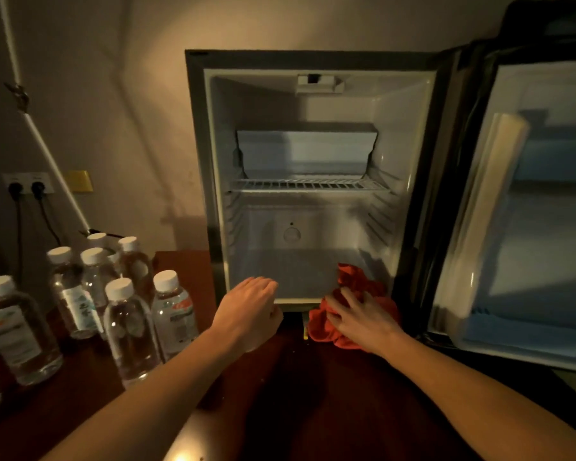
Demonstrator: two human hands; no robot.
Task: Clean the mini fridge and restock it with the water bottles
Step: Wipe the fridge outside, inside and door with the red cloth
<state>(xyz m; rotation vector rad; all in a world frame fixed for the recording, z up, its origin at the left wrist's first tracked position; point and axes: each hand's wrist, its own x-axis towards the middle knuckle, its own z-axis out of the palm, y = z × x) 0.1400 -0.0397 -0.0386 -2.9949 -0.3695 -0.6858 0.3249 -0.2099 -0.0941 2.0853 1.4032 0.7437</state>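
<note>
The mini fridge [213, 161] stands open on a dark wooden surface, its inside bare except for a wire shelf [308, 185] and a small freezer box [306, 151]. A crumpled red cloth [353, 281] lies across the fridge's front lip at the lower right. My right hand [363, 317] presses on the cloth with fingers spread. My left hand [251, 307] rests with curled fingers on the fridge's bottom front edge, holding nothing. Several capped water bottles [128, 331] stand in a cluster on the surface to the left.
The fridge door [526, 211] is swung wide to the right, its inner shelves showing. On the wall at left are a socket [27, 184] with two plugs and a white pole [47, 151] leaning diagonally. The wooden surface [313, 377] stretches toward me.
</note>
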